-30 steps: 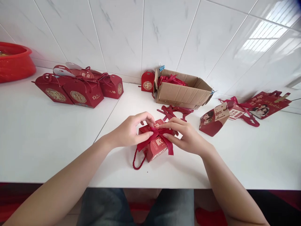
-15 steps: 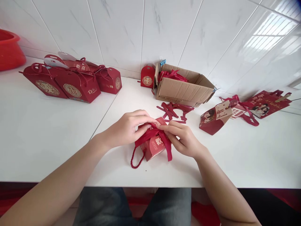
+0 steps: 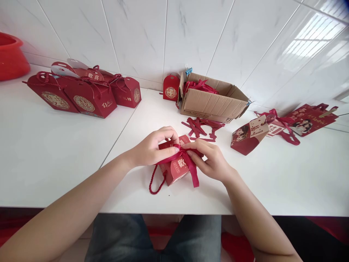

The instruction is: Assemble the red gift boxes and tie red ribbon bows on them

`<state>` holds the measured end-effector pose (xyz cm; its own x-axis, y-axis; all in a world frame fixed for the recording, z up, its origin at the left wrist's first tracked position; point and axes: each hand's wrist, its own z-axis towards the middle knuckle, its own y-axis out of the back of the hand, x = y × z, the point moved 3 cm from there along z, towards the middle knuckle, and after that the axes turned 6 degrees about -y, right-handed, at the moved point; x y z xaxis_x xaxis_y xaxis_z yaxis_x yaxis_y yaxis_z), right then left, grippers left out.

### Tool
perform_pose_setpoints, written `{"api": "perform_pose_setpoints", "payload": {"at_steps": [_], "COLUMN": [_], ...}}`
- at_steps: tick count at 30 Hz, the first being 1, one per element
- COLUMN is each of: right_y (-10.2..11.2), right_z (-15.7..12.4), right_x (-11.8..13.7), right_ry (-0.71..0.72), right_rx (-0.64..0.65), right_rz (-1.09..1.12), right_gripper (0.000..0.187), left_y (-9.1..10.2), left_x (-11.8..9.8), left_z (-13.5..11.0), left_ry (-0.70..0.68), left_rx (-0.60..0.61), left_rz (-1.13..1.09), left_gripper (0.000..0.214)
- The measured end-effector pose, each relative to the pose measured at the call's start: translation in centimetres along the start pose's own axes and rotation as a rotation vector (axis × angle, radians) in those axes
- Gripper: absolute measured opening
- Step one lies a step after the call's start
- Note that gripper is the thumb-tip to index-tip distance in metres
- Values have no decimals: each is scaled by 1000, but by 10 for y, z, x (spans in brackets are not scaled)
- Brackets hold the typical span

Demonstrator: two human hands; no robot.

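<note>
I sit at an indoor work corner; whether it belongs to a home, a shop or a small workshop, I cannot tell. The long white tabletop point(image 3: 49, 153) runs along a wall point(image 3: 136, 32) of glossy, grey-veined tiles point(image 3: 231, 40), which at right mirror what looks like a barred window point(image 3: 308, 42). What lies about marks it as a working place: red boxes point(image 3: 94, 102) grouped at left, a carton point(image 3: 209, 108) with ribbon point(image 3: 200, 86) in it by the wall, dark red strips point(image 3: 196, 127) lying before that, and a ribboned box point(image 3: 177, 170) right before me.
</note>
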<state>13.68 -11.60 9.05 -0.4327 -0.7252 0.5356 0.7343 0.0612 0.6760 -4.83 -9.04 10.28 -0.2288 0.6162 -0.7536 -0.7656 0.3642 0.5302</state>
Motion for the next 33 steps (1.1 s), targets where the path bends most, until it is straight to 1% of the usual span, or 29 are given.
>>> {"api": "perform_pose_setpoints", "payload": {"at_steps": [2,5,7,10,14,19,23,29,33], "right_y": [-1,-3,-3,-4,-3,-1,0,2,5], "right_z": [0,0,0,-1,-3,-5,-7,-7,-6], "right_x": [0,0,0,-1,-2,-1,0,6,8], "right_ry": [9,32,50,66,82,123,144,126,156], "right_rx": [6,26,37,42,55,80,85,163,181], "right_rz": [7,19,30,45,48,53,38,47,68], "right_gripper": [22,22,23,24,30,37,39,37,38], "left_y": [0,-1,0,0,0,1,-1,-3,-3], "left_x": [1,1,-1,-2,0,9,15,15,15], "left_z": [0,-1,-1,-1,1,2,2,2,2], "left_ry": [34,49,52,73,96,113,115,84,88], "left_rx": [55,147,171,164,125,74,68,49,67], "left_rz": [-32,-108,-157,-203,-243,-157,-127,-108,-110], "left_gripper": [13,16,17,22,28,30,31,36,35]}}
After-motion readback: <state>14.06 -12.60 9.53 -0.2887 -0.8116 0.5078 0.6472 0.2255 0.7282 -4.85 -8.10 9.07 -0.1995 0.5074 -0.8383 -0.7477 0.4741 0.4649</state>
